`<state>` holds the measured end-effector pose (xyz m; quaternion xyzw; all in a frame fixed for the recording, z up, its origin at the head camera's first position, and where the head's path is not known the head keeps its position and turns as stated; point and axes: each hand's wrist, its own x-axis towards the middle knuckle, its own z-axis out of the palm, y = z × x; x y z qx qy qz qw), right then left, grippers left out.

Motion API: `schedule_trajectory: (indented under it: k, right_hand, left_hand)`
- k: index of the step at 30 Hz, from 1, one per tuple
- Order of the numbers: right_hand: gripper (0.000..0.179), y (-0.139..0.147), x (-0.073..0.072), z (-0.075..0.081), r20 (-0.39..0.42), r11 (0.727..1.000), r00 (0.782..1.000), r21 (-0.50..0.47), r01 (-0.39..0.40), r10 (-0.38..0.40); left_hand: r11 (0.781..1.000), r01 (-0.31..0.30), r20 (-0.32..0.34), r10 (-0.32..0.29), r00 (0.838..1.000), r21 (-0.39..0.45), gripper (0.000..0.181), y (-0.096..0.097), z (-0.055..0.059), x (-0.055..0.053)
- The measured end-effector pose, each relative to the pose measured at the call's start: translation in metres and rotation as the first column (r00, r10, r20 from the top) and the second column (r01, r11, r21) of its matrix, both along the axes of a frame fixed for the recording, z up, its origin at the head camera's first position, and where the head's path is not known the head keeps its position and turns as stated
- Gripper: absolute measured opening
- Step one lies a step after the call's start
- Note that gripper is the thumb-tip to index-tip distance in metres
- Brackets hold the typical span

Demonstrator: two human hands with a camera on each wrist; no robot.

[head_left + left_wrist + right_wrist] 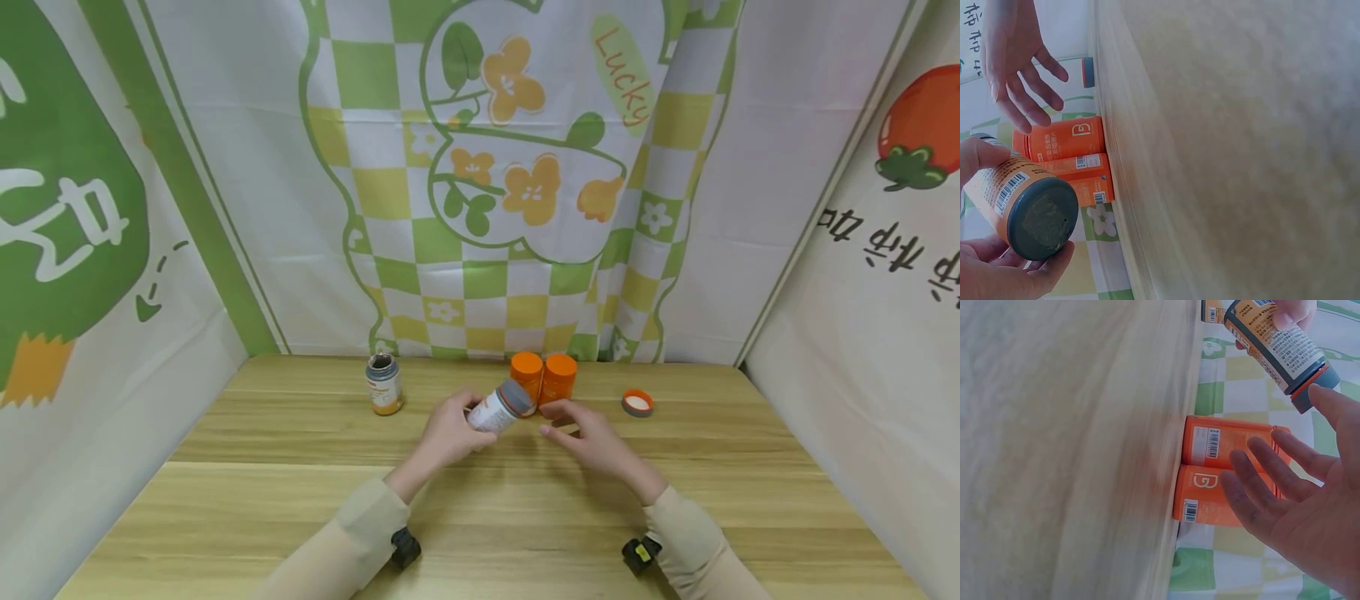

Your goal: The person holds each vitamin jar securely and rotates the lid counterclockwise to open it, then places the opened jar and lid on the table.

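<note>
My left hand (448, 432) grips a supplement bottle (491, 413) with a white and orange label, holding it tilted above the table. Its grey cap (516, 397) is on and points up to the right; in the left wrist view the dark bottom (1042, 219) faces the camera. To the right of the cap, my right hand (597, 440) has its fingers spread and holds nothing. The right thumb (1329, 403) overlaps the cap's edge in the right wrist view. Behind the hands stand two orange bottles (527, 367) side by side, their lower parts partly hidden.
An uncapped bottle (385, 388) stands at the back left of the wooden table (517, 517). At the back right lies a loose cap (637, 403), its inside facing up. A patterned cloth (480, 287) hangs along the back edge, and printed sheets flank both sides.
</note>
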<state>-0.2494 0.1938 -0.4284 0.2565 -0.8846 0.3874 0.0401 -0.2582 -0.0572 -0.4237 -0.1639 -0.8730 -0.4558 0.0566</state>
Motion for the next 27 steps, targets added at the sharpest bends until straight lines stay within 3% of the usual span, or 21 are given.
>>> schedule_trajectory:
  k: [10,27]
  right_hand:
    - [0.042,-0.003,0.003,0.004,-0.004,1.0,1.0,-0.01,-0.005,0.005]
    - [0.039,-0.011,0.007,0.009,-0.001,0.999,1.0,-0.052,-0.002,0.002]
  left_hand:
    - [0.999,0.016,-0.062,-0.018,0.998,-0.045,0.047,0.0,-0.002,0.004]
    - [0.996,0.076,-0.049,-0.079,0.996,-0.053,0.043,0.003,0.003,0.018]
